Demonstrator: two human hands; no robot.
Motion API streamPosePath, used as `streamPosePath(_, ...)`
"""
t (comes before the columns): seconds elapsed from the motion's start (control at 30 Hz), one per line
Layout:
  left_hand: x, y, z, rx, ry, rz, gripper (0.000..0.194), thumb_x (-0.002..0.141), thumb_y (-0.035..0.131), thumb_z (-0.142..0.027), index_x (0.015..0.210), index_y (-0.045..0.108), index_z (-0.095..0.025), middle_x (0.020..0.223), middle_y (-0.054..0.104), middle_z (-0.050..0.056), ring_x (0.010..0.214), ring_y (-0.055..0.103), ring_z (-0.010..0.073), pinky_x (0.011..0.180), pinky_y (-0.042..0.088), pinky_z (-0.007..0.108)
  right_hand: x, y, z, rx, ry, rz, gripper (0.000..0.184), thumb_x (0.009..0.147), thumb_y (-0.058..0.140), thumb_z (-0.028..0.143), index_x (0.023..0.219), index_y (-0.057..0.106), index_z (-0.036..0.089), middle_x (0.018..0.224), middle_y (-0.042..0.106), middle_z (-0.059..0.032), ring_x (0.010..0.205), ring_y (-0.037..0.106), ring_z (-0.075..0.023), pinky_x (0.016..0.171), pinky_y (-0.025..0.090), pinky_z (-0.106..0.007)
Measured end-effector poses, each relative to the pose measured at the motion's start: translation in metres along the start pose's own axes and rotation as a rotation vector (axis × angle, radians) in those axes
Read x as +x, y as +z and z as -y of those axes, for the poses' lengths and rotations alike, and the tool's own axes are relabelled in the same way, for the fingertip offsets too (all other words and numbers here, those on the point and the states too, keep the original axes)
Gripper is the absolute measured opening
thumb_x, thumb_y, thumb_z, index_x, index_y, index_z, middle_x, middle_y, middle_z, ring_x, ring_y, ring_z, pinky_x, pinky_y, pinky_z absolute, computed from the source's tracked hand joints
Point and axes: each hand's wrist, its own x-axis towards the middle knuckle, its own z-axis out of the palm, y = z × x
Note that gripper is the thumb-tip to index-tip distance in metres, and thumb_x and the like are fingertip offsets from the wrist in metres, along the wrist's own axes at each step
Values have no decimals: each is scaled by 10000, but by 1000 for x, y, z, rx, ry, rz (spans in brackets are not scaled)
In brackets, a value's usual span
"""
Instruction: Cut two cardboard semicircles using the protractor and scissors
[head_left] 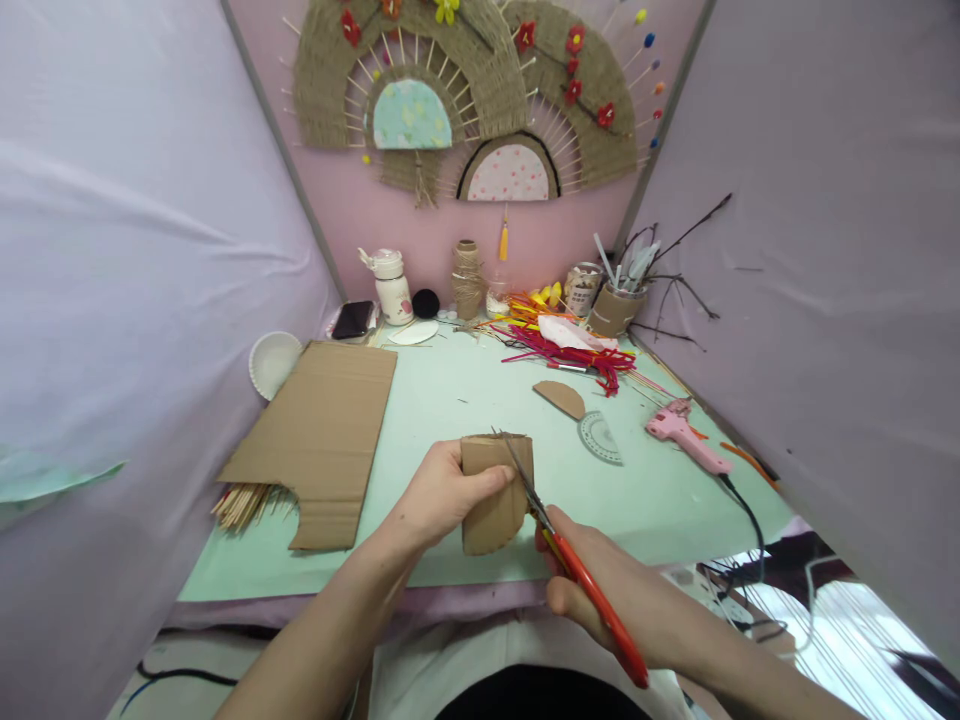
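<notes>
My left hand (450, 492) pinches a small piece of brown cardboard (491, 525) with the thumb on top, near the table's front edge. One lower corner of that piece is rounded. In my right hand (589, 570) are scissors (600, 605) with red handles, and my fingers are wrapped round the grips. The blades lie along the right side of the cardboard, pointing up and left. How far they are apart is hard to make out. Beyond my hands lie a cardboard half-disc (559, 398) and a clear protractor (599, 438).
At left a large cardboard sheet (337, 430) covers part of a bundle of sticks (244, 507). A pink glue gun (690, 438) with a cord lies at right. Behind are a white bottle (393, 290), twine (466, 280), red pipe cleaners (562, 350) and a pot (616, 308).
</notes>
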Motion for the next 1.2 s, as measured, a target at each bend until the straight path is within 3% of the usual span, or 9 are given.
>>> streamPosePath(0.27,2,0,2,-15,-11,26,195,717,660,-298,823,702,-139,725,677,10,642,581,143,602,451,246,1,3,3,-54,66,-19,486,804,561,681,802,395,224,678,490,32,579,378,-124,541,342,-243)
streamPosePath(0.47,0,-1,2,-79,-35,46,180,719,685,-310,775,673,-139,713,658,1,632,564,126,603,447,237,5,7,1,43,133,-3,366,882,508,524,726,355,230,611,452,47,526,363,-110,496,291,-235)
streamPosePath(0.77,2,-4,6,-199,-38,64,316,715,734,-420,839,691,-132,780,684,35,698,578,145,657,441,256,11,9,2,153,215,-154,310,823,455,415,622,310,228,581,274,70,551,252,-100,507,223,-246)
streamPosePath(0.97,4,-8,4,-175,10,33,320,723,734,-419,841,701,-123,805,694,44,729,571,147,700,441,265,8,11,-7,138,100,-147,421,852,417,596,667,341,226,591,353,55,547,309,-112,519,268,-257)
streamPosePath(1.1,2,-9,3,-124,-13,67,309,729,725,-412,838,698,-124,794,693,40,710,572,148,664,445,261,2,3,-7,210,-101,-16,579,865,245,761,845,418,209,751,466,2,624,385,-139,574,367,-272)
streamPosePath(1.2,0,-6,5,-61,-23,126,273,757,698,-392,823,697,-127,794,694,39,702,576,149,649,448,260,-1,-4,-4,204,-147,83,596,873,211,762,933,427,210,847,486,-25,691,409,-157,634,413,-292)
